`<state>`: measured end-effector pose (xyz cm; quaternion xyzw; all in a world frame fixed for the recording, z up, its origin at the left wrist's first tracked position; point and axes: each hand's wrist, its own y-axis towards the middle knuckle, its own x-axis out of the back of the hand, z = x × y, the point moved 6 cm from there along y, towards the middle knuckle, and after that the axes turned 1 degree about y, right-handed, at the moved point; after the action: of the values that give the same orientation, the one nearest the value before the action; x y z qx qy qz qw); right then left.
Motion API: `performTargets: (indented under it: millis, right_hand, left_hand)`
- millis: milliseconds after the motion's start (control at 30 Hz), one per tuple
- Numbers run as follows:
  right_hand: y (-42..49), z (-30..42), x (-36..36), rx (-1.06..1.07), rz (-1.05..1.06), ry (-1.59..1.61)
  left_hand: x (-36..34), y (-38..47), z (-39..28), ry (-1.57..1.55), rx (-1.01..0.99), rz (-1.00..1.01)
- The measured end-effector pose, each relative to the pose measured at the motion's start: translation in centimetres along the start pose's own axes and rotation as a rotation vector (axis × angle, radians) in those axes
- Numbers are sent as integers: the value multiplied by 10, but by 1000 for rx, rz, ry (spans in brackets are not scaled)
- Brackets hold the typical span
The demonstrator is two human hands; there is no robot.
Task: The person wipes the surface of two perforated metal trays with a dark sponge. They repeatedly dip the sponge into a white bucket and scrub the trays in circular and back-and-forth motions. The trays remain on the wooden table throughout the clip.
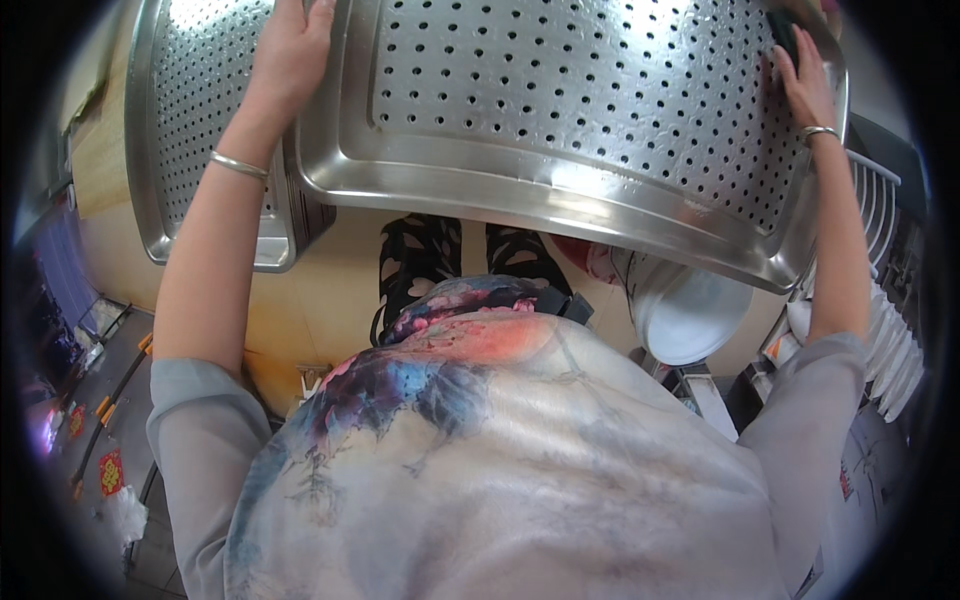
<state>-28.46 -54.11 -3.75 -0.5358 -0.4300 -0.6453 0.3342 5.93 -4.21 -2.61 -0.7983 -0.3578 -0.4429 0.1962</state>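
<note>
A large perforated stainless steel tray (pixel 525 82) with wet-looking droplets lies across the upper part of the head view. At its left rim is my left hand (pixel 296 45), whose fingertips run out of the top of the picture, so its grip is partly hidden. Near the tray's right end, my right hand (pixel 806 82) rests over a dark green pad (pixel 782 37), held against the tray's perforated surface. A second perforated steel tray (pixel 202 97) lies to the left, partly behind my left forearm, on what looks like a stack.
Below the trays, a white bucket (pixel 697 315) stands on the right, with a reddish item (pixel 577 255) beside it. A white wire rack (pixel 874 202) and a row of white items (pixel 892 352) are at the far right. Cables and red decorations lie at lower left.
</note>
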Motion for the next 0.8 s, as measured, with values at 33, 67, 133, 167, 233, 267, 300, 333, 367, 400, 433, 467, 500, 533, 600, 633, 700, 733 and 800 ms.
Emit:
performTargets:
  millis: [33,67,133,167,233,267,300,333,367,400,433,467,500,533,600,633,700,733,800]
  right_hand:
    - [-2,-8,1,-15,10,-22]
    - [-1,-13,1,-32,23,-48]
    - [-2,-13,6,-28,22,-111]
    - [-4,-12,6,-87,91,-68]
    - [-7,-5,7,-205,224,17]
    - [-8,4,12,-203,239,-15]
    - [-9,11,17,-235,259,-27]
    - [-9,17,21,-266,282,-38]
    - [-10,23,25,-295,306,-48]
    - [-11,28,29,-311,319,-59]
    - [-11,32,32,-328,330,-69]
    - [-12,35,34,-346,342,-79]
    - [-12,37,36,-355,352,-91]
    - [-14,38,36,-365,361,-102]
    - [-15,39,36,-369,360,-125]
    - [-16,41,36,-363,350,-138]
    - [-17,43,37,-387,343,-154]
    - [-18,44,37,-419,349,-156]
    - [-19,48,38,-469,393,-178]
  left_hand:
    - [0,0,-2,-59,15,0]
    - [0,0,-3,-120,30,-3]
    - [1,0,-8,-149,19,-10]
    - [1,0,-9,-164,10,-14]
    - [1,1,-9,-137,-2,-21]
    - [1,1,-6,-129,2,-21]
    - [0,2,-3,-121,5,-23]
    - [0,3,2,-103,13,-25]
    - [-1,3,7,-86,23,-25]
    - [-2,4,13,-69,33,-26]
    - [-3,5,18,-76,37,-30]
    - [-4,6,23,-83,39,-34]
    - [-4,7,27,-89,41,-36]
    - [-1,12,26,39,-27,-8]
    - [2,19,18,295,-167,46]
    - [1,20,20,166,-70,68]
    - [0,14,22,-92,125,113]
    - [2,9,15,-56,113,85]
    - [6,4,-5,24,-6,16]
